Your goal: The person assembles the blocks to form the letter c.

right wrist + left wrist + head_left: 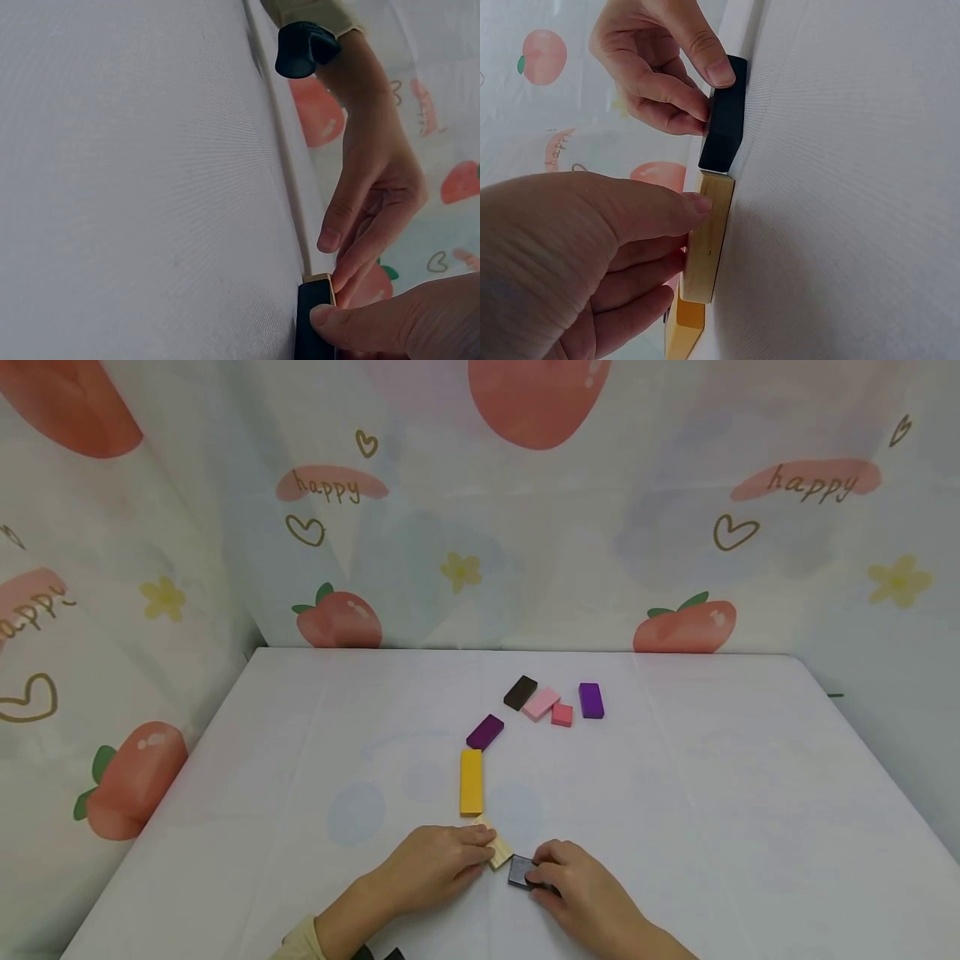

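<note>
My right hand (583,887) pinches the dark block (520,871), its long axis running rightward from the near end of the wooden block (500,854) my left hand (435,865) grips.

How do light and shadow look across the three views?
Head: table evenly lit, no strong glare; left wrist: dimmer, a soft shadow on the cloth beside the wooden block; right wrist: also dim, the dark block showing little surface detail.

Free tabletop (757,810) at far right, wooden block (500,855) obstructing near centre
</note>
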Action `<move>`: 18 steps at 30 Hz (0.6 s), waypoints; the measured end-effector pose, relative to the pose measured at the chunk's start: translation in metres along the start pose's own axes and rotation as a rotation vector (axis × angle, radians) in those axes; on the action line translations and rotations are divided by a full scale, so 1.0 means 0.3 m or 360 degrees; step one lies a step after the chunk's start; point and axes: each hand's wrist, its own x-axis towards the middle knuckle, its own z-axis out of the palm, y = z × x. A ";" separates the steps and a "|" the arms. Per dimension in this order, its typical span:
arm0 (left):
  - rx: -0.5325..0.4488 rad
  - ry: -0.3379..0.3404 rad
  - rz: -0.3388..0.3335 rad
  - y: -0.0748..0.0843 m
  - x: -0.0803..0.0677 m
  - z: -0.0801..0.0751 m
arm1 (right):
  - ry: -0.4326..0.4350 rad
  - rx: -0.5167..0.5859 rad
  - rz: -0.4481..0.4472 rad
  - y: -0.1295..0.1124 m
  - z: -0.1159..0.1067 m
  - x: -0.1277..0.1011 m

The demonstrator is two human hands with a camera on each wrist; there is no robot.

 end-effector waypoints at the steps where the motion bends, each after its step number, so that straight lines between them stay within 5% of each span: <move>1: 0.0001 -0.0004 -0.0001 0.000 0.000 -0.001 | 0.0000 0.0001 0.0003 0.000 0.001 0.000; 18: -0.0034 -0.0029 -0.0027 -0.002 0.000 -0.003 | 0.0016 -0.0065 0.0023 -0.014 0.003 0.005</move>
